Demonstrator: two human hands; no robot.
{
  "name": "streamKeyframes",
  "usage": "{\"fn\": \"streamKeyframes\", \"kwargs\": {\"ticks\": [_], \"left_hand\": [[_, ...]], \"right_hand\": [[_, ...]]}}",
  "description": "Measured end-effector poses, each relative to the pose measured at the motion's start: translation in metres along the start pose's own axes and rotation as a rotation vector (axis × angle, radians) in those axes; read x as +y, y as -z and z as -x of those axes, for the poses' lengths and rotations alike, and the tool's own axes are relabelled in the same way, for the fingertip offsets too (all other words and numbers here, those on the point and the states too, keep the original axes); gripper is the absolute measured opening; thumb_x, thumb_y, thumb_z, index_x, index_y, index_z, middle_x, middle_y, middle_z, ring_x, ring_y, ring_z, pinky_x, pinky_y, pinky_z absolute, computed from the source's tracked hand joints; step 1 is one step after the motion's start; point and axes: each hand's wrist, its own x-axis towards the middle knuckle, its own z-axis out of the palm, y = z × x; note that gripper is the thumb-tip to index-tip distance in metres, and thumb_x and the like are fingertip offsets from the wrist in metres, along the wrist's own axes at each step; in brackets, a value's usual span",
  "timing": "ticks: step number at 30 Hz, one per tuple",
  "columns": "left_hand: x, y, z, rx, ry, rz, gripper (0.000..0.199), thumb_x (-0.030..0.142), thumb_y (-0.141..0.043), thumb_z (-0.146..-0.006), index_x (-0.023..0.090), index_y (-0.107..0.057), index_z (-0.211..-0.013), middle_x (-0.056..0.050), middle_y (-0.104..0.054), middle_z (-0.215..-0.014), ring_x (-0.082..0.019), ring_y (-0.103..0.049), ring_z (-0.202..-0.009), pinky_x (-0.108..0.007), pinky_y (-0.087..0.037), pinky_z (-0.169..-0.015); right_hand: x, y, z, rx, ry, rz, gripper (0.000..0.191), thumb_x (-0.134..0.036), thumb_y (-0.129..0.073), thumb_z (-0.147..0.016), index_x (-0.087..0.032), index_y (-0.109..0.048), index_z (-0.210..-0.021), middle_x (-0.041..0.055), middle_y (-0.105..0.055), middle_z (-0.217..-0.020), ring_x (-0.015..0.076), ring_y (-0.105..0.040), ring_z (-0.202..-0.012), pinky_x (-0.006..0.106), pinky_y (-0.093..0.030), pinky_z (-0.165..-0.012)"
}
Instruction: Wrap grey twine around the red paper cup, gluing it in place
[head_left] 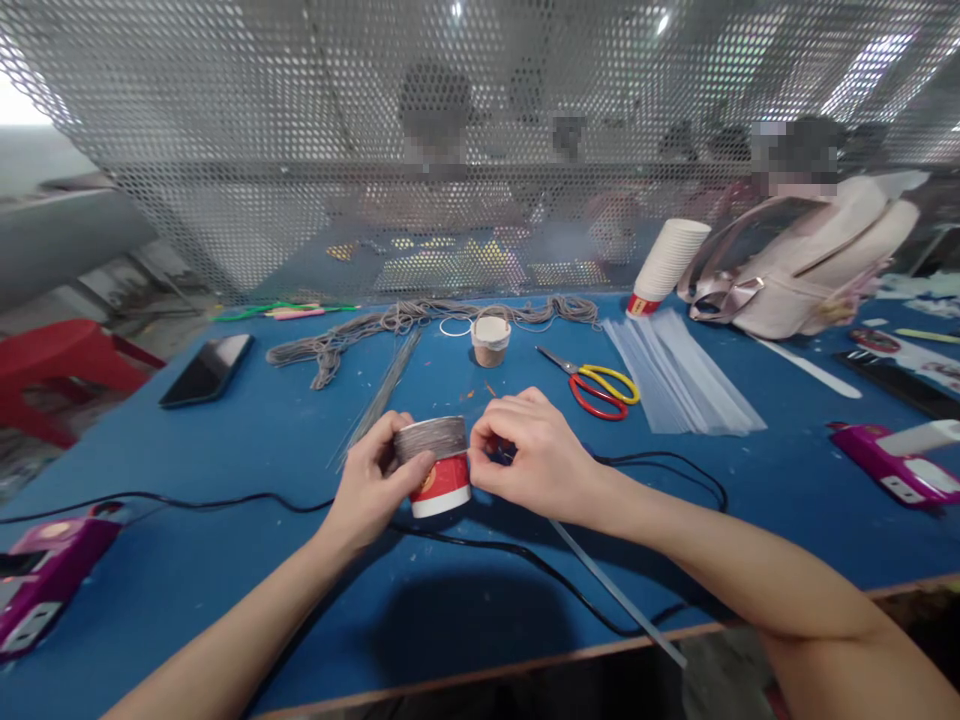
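My left hand [379, 478] is wrapped round a red-and-white paper cup [444, 486], thumb in front and fingers behind. Grey cord [435, 438] is wound in a band around one end of the cup. Close against the cup's right side, my right hand [529, 455] is closed in a pinch; what lies between its fingertips is too small to make out. A narrow translucent strip [615, 590] runs from below my right hand past the table's front edge. Beyond my hands stands a small cup [490, 343] with a brown lower part and a pale top.
Scissors [592, 385], translucent strips [679, 375], stacked paper cups [670, 262] and a backpack [817, 260] are at right. Grey cord bundles [405, 318] lie along the mesh screen [300, 200]. A phone [208, 370] is at left. Black cable [517, 548] crosses between purple power strips [56, 575].
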Motion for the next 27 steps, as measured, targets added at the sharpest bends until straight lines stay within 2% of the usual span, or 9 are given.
{"fn": "streamKeyframes", "kwargs": {"ticks": [19, 27], "left_hand": [[-0.0060, 0.0012, 0.0010, -0.012, -0.007, 0.105, 0.024, 0.033, -0.064, -0.068, 0.019, -0.044, -0.065, 0.004, -0.043, -0.066, -0.011, -0.039, -0.060, -0.023, -0.032, -0.054], [-0.0026, 0.0009, 0.0009, 0.005, -0.003, 0.021, 0.023, 0.035, -0.062, -0.069, 0.019, -0.045, -0.066, 0.004, -0.042, -0.066, -0.011, -0.039, -0.061, -0.023, -0.032, -0.055]], "right_hand": [[0.0004, -0.0062, 0.0005, -0.045, -0.104, -0.027, 0.012, -0.009, -0.060, -0.067, -0.017, -0.054, -0.060, -0.0052, -0.058, -0.060, 0.0091, -0.049, -0.057, 0.027, -0.030, -0.070], [-0.0004, -0.0012, -0.0006, -0.086, -0.123, -0.048, 0.014, -0.012, -0.058, -0.074, -0.017, -0.055, -0.062, -0.0049, -0.059, -0.061, 0.0089, -0.050, -0.059, 0.028, -0.029, -0.070]]}}
